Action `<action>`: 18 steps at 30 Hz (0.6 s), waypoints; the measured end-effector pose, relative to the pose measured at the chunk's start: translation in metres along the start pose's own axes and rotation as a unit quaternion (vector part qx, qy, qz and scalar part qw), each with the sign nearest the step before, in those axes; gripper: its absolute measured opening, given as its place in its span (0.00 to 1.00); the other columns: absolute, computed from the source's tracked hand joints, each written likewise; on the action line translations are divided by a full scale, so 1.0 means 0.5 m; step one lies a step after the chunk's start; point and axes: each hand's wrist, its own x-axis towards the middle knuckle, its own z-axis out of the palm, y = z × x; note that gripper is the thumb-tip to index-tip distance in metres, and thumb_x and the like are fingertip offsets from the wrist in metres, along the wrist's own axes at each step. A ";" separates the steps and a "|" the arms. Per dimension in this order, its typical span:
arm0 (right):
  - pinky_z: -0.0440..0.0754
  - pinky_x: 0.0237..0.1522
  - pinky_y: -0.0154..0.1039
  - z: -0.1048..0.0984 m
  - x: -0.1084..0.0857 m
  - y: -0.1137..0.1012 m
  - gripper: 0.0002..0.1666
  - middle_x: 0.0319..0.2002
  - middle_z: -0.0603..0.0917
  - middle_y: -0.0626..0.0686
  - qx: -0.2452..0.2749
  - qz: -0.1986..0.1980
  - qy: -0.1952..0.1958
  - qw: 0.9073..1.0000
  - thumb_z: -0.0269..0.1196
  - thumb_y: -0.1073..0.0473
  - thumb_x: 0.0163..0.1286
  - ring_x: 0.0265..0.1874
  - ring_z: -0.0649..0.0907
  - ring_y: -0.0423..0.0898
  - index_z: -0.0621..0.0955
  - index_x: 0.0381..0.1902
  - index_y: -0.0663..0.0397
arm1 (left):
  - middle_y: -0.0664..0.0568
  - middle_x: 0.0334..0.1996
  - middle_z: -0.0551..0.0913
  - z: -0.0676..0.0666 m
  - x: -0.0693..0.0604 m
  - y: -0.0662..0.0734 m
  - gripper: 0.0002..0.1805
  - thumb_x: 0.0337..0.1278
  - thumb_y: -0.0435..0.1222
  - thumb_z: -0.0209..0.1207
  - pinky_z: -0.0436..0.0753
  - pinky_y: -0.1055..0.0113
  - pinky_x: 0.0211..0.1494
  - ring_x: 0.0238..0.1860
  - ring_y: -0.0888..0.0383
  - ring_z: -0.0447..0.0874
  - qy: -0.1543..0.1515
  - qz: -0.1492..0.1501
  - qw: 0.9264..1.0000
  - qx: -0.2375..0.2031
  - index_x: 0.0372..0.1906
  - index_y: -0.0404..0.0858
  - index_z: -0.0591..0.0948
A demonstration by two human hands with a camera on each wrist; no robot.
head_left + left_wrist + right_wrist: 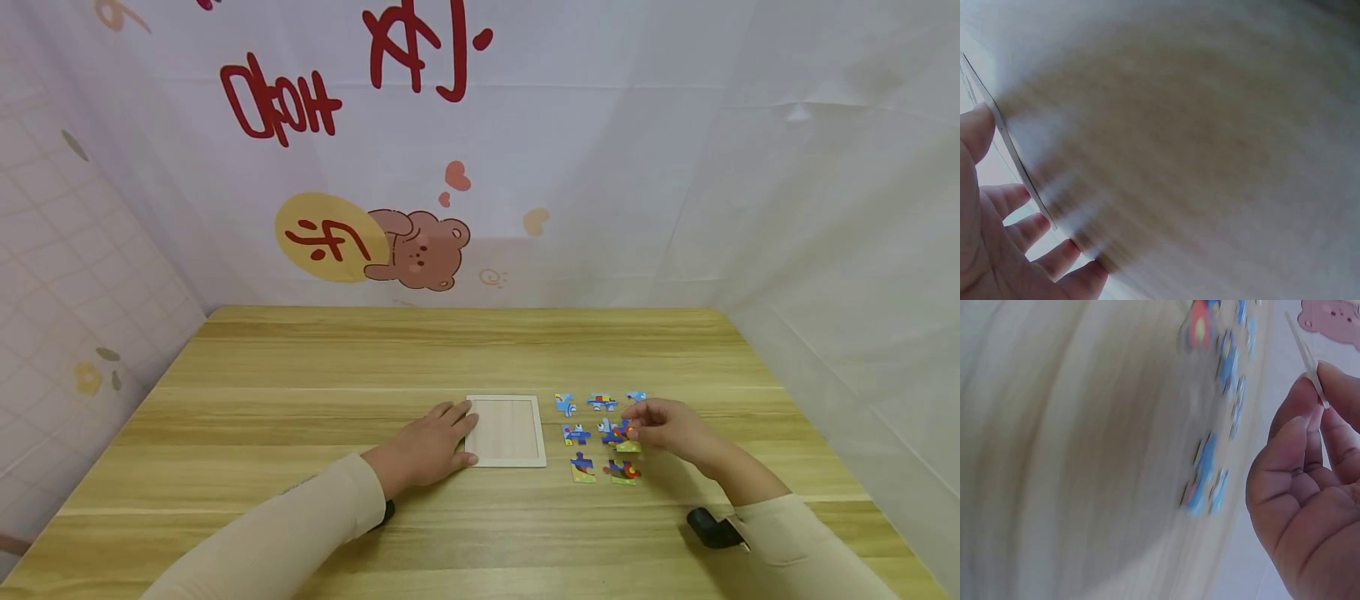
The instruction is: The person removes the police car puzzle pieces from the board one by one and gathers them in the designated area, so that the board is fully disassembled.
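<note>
A shallow square wooden puzzle tray [542, 437] with a pale bare bottom lies on the table. My left hand [423, 446] rests at its left side, fingers and thumb spread along the rim; the left wrist view has these fingertips touching the tray edge. To the right, my right hand [684, 435] pinches a jigsaw piece [628, 446] between thumb and fingers, just above the other pieces. In the right wrist view that piece [1305, 356] appears edge-on, so its picture is hidden there. Several colourful jigsaw pieces [576, 434] lie in loose rows beside the tray.
The wood-grain table [300, 358] meets a printed white cloth [600, 167] at the back, with more cloth at both sides. A black device [712, 530] sits at the right wrist. The lower jigsaw pieces [622, 472] lie close to the right hand.
</note>
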 end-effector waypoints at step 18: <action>0.71 0.25 0.32 -0.039 -0.046 0.067 0.20 0.33 0.77 0.51 0.023 0.016 -0.036 0.999 0.61 0.63 0.68 0.24 0.72 0.38 0.74 0.49 0.77 | 0.46 0.74 0.58 0.000 -0.001 0.001 0.35 0.67 0.53 0.51 0.70 0.49 0.65 0.73 0.45 0.56 0.000 -0.004 1.000 0.004 0.72 0.39 0.64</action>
